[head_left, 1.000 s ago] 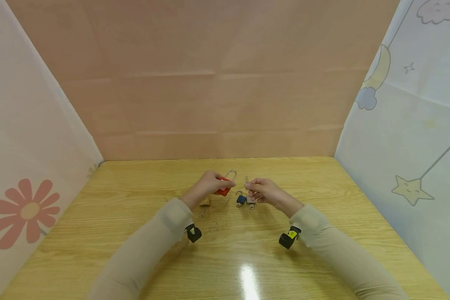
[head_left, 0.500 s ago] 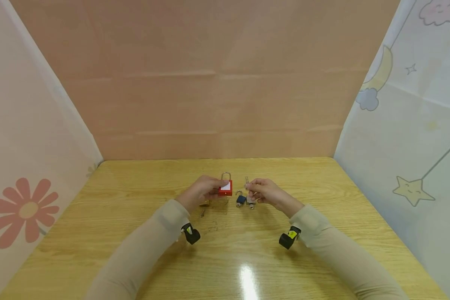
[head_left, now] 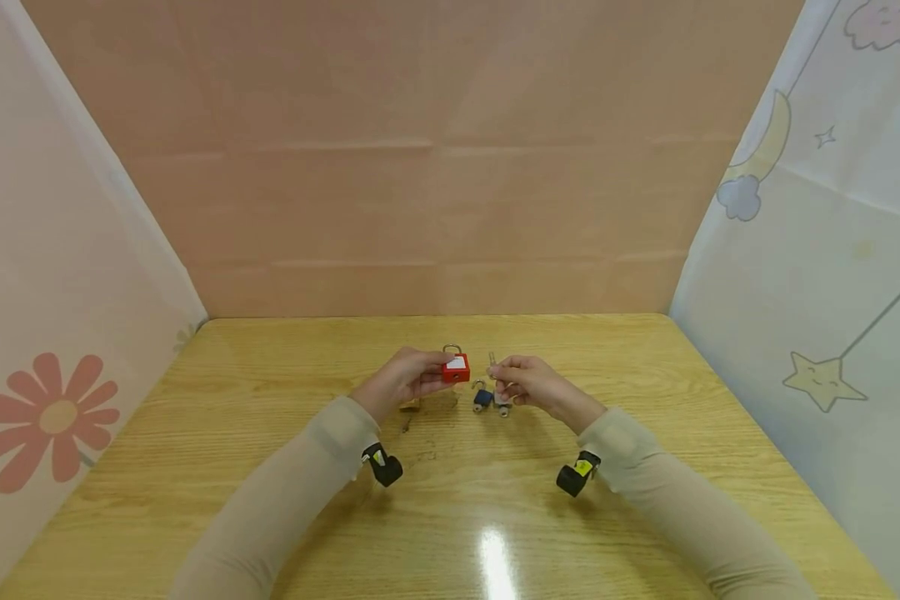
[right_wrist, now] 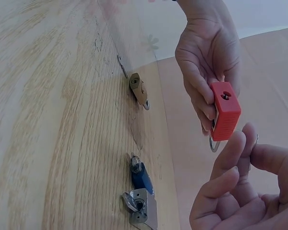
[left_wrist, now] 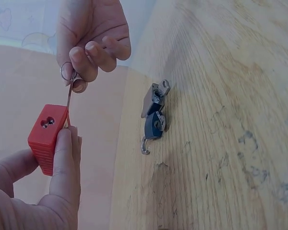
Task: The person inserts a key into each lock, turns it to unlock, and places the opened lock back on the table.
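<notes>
In the head view my left hand [head_left: 405,382] holds a red padlock [head_left: 456,374] above the table, thumb on its white label. The padlock's shackle points away and its keyhole face is turned toward me; that keyhole shows clearly in both wrist views. Just to the right, my right hand [head_left: 534,385] pinches a small key [left_wrist: 70,92] on a ring between thumb and fingertips. The key and the keyhole are apart. Below the right hand lie a blue padlock [right_wrist: 142,178] and a silver padlock [right_wrist: 146,211], each with a key in it.
A brass padlock [right_wrist: 139,90] lies on the wooden table [head_left: 270,467] below the left hand, mostly hidden in the head view. Near it is a thin metal piece [right_wrist: 122,66], perhaps a key. Dark marks spot the tabletop. Cloth-like walls stand behind and at both sides.
My left hand has turned the red padlock from a slant to straight, then tipped it so the keyhole face shows. The right hand with the key has barely moved.
</notes>
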The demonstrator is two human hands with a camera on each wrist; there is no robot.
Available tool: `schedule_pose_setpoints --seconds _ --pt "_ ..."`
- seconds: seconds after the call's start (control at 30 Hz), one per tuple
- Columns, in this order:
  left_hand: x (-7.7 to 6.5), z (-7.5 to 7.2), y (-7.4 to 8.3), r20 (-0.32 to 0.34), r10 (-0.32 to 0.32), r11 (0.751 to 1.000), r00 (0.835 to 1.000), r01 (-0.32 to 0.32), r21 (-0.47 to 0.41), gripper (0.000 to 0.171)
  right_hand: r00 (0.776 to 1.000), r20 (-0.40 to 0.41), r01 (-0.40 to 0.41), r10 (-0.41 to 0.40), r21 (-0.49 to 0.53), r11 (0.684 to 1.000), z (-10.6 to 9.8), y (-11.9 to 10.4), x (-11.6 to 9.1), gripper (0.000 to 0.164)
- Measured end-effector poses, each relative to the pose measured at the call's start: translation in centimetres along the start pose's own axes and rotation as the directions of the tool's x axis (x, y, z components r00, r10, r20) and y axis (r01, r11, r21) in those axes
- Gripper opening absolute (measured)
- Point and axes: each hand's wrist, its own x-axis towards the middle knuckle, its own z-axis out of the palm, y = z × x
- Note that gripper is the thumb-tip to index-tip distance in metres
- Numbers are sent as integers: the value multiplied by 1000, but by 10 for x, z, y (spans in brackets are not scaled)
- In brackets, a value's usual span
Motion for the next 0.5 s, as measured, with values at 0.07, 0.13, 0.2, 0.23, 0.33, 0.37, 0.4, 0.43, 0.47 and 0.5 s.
schedule_pose_setpoints --seconds 0.07,0.13,0.2,0.23,0.33,0.37,0.4,0.43,0.47,0.5 --pt "0 0 0 1 4 1000 1000 -4 -14 42 1000 4 1 -1 4 1000 0 0 0 27" --pt "-1 0 -1 2 5 1000 1000 -5 -28 42 1000 9 2 -2 10 1000 0 -1 -1 27" --pt "-1 0 -2 1 4 999 1000 -4 -38 42 1000 12 2 -2 16 1000 1 -2 -2 29" --pt "-1 0 -2 0 4 999 1000 -4 -41 42 1000 16 4 -4 18 1000 2 -2 -3 31" --pt "-1 1 -2 2 11 999 1000 -11 -39 42 999 28 16 -16 15 1000 5 -4 -5 33" --pt "-1 1 -3 1 12 999 1000 -12 -36 41 999 32 21 -21 14 1000 7 -5 -6 33" --pt "-1 1 -3 2 12 999 1000 -12 -37 41 999 36 26 -26 12 1000 9 -6 -7 34" --pt "-1 2 -3 2 11 999 1000 -11 -37 41 999 42 31 -32 10 999 11 -7 -8 33" --pt "-1 2 -3 3 13 999 1000 -13 -35 40 998 51 37 -38 12 999 14 -9 -9 32" --pt "-2 2 -2 4 14 999 1000 -14 -34 40 997 61 42 -43 15 999 16 -10 -11 31"
